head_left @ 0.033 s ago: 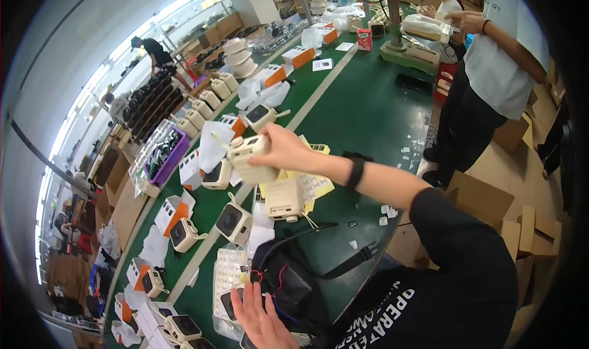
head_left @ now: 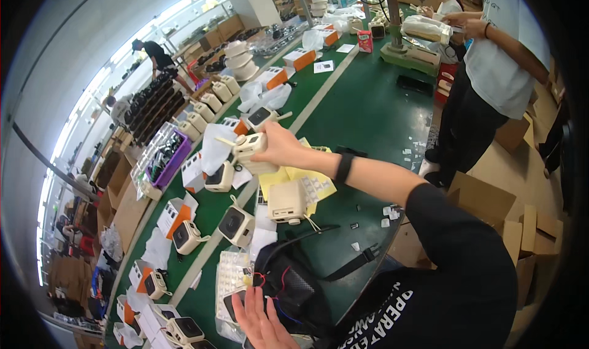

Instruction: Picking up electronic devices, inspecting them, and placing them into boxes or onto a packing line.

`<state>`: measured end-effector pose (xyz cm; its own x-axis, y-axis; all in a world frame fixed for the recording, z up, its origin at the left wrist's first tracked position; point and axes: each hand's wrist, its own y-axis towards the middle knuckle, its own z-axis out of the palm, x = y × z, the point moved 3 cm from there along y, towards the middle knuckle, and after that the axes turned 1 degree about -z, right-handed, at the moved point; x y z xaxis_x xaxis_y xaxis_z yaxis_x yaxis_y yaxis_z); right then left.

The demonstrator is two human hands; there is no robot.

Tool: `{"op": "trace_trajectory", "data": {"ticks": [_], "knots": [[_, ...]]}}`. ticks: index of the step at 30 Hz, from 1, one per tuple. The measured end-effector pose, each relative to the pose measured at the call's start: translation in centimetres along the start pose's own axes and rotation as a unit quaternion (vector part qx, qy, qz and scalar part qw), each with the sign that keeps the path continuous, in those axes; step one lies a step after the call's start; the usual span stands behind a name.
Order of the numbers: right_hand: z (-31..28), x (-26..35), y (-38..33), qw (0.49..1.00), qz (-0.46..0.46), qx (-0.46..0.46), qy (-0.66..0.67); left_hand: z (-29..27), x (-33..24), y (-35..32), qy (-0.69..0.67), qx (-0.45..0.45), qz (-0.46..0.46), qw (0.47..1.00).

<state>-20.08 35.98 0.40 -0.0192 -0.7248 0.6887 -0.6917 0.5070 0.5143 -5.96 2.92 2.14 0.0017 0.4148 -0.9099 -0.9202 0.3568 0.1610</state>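
Note:
My right hand (head_left: 279, 147) grips a cream box-shaped device (head_left: 250, 147) from its right side, holding it above the green table. Just below that hand, a second cream device (head_left: 286, 200) lies with its plain side up and a strap loop at one corner, beside yellow sticker sheets (head_left: 319, 186). My left hand (head_left: 265, 321) is open at the bottom, palm showing and fingers stretched, with nothing visible in it. Close to its fingertips are a white sticker sheet (head_left: 232, 269) and a black mesh bag (head_left: 294, 281). Another device (head_left: 237, 224) with a dark square front stands further up.
Along the left run white-and-orange boxes (head_left: 174, 217), plastic bags and more cream devices. A purple basket (head_left: 173, 160) of small dark parts sits at the table's far-left edge. A green press stand (head_left: 410, 59) and a person (head_left: 500, 79) are at the upper right; cardboard boxes (head_left: 478, 198) stand on the floor.
The view has shifted slightly. My right hand and its device have moved only a little, with the device a touch higher against the table. My left hand stays open in place.

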Motion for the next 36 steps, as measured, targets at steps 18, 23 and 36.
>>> {"op": "trace_trajectory", "data": {"ticks": [18, 23, 36], "knots": [[9.7, -15.5, 15.2, 0.957, 0.256, -0.023, -0.138, -10.5, -2.7, 0.8, 0.142, -0.245, -0.072, 0.956], [10.2, -16.0, 14.9, 0.957, 0.238, -0.035, -0.161, -11.8, -1.9, 1.7, 0.170, -0.187, -0.106, 0.962], [3.7, 4.5, 1.4, 0.915, -0.085, 0.197, 0.342, -6.6, -4.5, 5.0, 0.163, -0.112, -0.059, 0.978]]}}
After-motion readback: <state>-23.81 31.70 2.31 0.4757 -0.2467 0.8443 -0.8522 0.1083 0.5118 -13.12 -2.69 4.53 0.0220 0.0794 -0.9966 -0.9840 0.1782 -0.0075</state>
